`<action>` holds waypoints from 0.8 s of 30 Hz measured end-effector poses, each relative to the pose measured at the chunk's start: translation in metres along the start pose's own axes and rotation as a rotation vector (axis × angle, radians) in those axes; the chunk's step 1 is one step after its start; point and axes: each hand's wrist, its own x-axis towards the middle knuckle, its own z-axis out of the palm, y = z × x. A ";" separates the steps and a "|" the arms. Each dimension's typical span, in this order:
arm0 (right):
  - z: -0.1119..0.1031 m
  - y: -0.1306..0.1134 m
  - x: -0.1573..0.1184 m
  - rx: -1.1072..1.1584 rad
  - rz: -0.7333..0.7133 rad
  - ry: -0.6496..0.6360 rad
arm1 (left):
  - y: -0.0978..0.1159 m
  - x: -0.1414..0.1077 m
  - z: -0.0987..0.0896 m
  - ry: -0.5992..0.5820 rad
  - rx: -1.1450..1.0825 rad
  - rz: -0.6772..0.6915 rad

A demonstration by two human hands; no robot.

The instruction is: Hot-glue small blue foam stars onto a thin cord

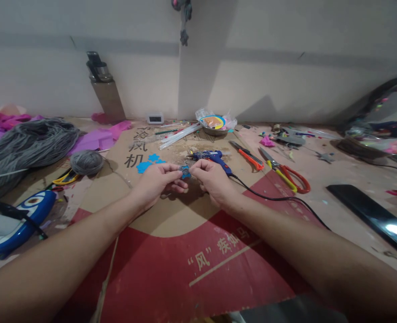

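Between thumb and fingers, my left hand (156,181) pinches a small blue cutout (185,172) with a grey coil on its face. At the cutout's right edge, my right hand (215,181) is closed in a pinch; whatever its fingertips hold is too small to make out. More blue flower-shaped cutouts (153,158) lie on the cardboard just beyond my left hand. Behind my right hand rests a blue glue gun (212,156), partly covered by the fingers. A ball of grey yarn (86,162) sits to the left, its loose strand trailing toward my left wrist.
Printed cardboard (171,269) covers the table. Orange-handled scissors (286,172), a utility knife (248,157) and a black phone (369,215) lie right. Glue sticks (181,136) and a metal bowl (216,130) stand behind. A grey yarn skein (33,146) is left. The glue gun's cord (279,198) runs right.
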 end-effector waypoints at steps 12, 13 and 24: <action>-0.005 -0.005 -0.005 -0.344 -0.294 0.007 | 0.001 0.001 -0.005 0.119 0.177 0.032; -0.005 -0.005 -0.005 -0.366 -0.308 0.005 | 0.001 0.001 -0.005 0.125 0.196 0.031; -0.007 -0.006 -0.005 -0.467 -0.359 0.017 | 0.005 -0.002 0.001 0.101 0.179 -0.011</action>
